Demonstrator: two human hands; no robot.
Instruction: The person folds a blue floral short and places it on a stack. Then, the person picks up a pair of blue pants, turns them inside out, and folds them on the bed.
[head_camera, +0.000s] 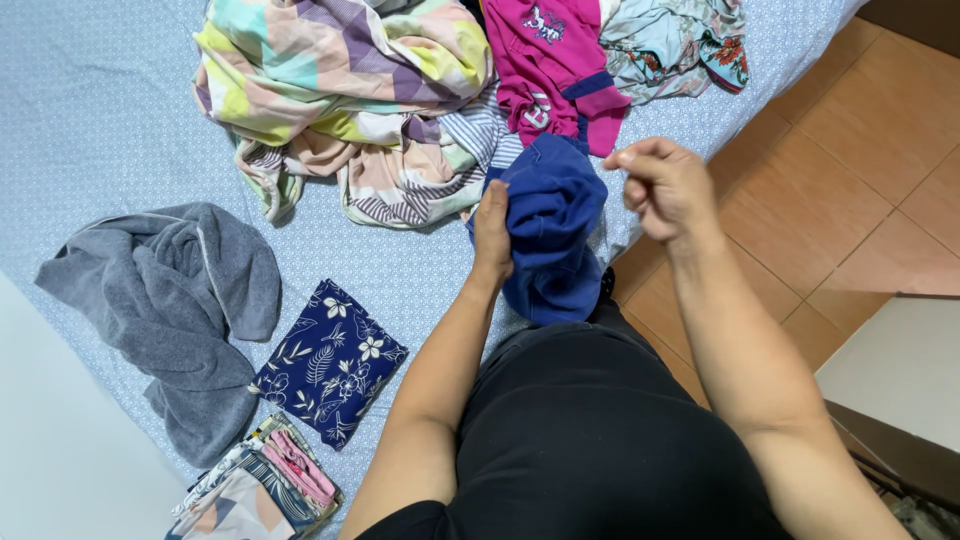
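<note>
— On the bed (90, 90), how many folded pieces?
— One navy floral cloth (328, 362), one small stack (265, 485).
— And the hands?
— Left hand (491, 235) clamps one blue garment (548, 235) at the bed's edge; right hand (665, 185) pinched together, empty.

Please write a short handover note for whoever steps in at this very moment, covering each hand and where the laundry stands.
Left hand: gripping the blue garment, held up over the bed edge.
Right hand: closed in a loose pinch beside the garment; whether it holds a bit of cloth cannot be told.
Done: a navy floral piece lies folded flat on the bed, and a small stack of folded patterned pieces sits at the near edge.
Left: the unfolded pile at the far side with a magenta top, plus the crumpled grey towel.
</note>
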